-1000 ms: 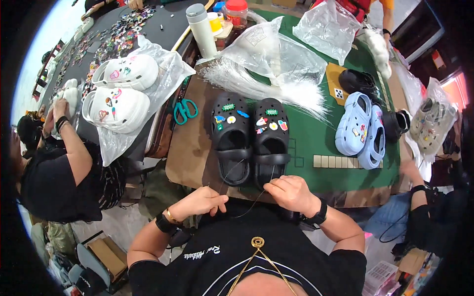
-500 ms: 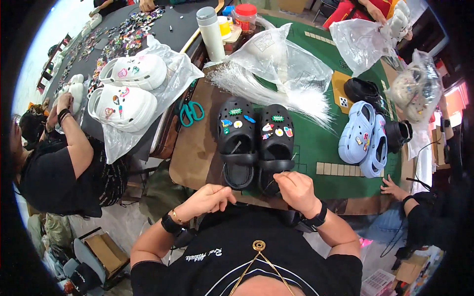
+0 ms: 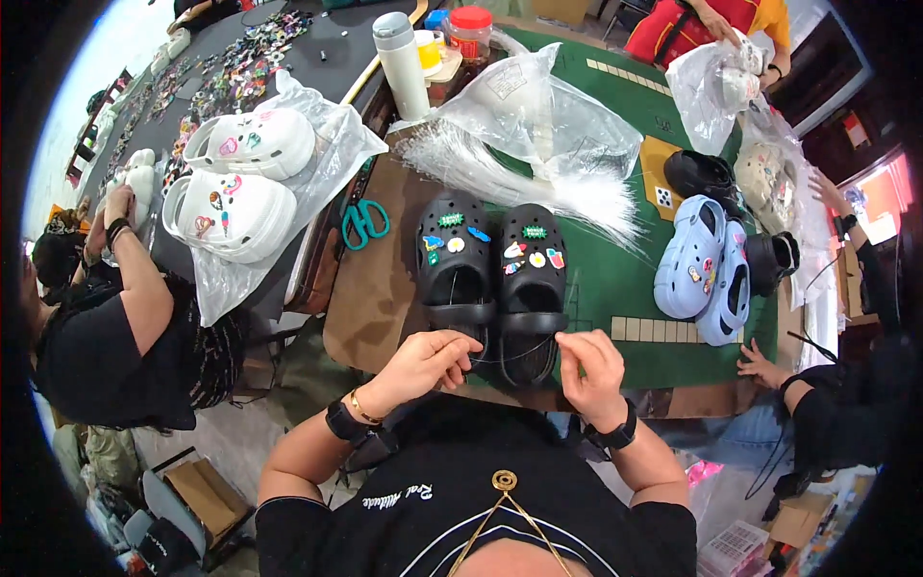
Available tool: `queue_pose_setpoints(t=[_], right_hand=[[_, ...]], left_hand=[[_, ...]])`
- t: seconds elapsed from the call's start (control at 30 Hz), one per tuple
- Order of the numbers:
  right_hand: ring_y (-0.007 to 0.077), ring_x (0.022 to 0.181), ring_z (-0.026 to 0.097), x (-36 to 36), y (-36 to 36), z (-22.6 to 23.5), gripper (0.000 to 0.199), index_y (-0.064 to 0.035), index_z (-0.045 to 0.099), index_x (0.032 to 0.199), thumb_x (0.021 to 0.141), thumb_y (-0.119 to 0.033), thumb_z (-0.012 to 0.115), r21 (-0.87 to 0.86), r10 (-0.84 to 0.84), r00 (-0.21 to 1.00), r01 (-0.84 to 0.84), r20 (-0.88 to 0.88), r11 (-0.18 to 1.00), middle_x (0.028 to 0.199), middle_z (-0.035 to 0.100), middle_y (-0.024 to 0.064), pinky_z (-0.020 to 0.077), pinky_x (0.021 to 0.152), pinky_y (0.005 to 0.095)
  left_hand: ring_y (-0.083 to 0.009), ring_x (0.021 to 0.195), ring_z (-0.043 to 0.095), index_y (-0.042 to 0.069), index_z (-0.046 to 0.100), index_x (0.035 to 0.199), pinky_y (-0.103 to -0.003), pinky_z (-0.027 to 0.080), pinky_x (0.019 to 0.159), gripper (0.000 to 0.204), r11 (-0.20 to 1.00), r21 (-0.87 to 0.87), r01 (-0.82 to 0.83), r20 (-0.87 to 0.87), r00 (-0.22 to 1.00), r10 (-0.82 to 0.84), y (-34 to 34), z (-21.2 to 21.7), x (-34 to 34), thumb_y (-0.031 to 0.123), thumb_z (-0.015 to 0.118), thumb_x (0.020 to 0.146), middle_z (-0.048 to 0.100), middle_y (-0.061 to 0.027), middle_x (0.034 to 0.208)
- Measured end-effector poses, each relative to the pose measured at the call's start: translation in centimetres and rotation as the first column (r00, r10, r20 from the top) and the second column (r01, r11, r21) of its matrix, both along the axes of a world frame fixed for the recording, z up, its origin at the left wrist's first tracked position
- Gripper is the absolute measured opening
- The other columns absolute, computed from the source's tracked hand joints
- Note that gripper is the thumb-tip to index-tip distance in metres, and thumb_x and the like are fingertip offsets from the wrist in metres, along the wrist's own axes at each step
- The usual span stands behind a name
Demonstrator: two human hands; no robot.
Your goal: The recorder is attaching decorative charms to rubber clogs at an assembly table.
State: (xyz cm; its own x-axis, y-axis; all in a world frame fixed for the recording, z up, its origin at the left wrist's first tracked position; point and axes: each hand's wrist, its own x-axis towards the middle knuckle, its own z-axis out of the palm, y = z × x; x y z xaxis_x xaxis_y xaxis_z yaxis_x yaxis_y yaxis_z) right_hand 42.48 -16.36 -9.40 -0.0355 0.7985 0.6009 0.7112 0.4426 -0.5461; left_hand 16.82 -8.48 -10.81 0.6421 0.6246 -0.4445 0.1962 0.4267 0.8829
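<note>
Green-brown table under black clogs; left hand, right hand pinch thin strand; chair at left.

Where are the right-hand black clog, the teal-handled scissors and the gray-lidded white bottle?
Right-hand black clog (image 3: 534, 324): head view, on its heel strap.
Teal-handled scissors (image 3: 365, 224): head view, on the handles.
Gray-lidded white bottle (image 3: 403, 75): head view, on its white body.
</note>
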Motion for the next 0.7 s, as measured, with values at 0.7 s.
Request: queue_pose_setpoints(t=[0.7], right_hand=[[0.0297,0.117,0.053,-5.3,5.8,3.8,0.036,-0.0017,0.063,0.115,0.082,-0.011,0.069,-0.313,0.289,0.954,-0.251,0.081,0.916,0.118,0.063,0.011,0.0384,0.098,0.0434]], left_hand=[[-0.0094,0.061,0.063,-0.005,0.068,0.093,-0.025,0.051,0.056,0.029,0.926,0.356,0.126,-0.255,0.966,-0.033,1.0,2.8,-0.2,0.021,0.057,0.099,0.064,-0.0028,0.068]])
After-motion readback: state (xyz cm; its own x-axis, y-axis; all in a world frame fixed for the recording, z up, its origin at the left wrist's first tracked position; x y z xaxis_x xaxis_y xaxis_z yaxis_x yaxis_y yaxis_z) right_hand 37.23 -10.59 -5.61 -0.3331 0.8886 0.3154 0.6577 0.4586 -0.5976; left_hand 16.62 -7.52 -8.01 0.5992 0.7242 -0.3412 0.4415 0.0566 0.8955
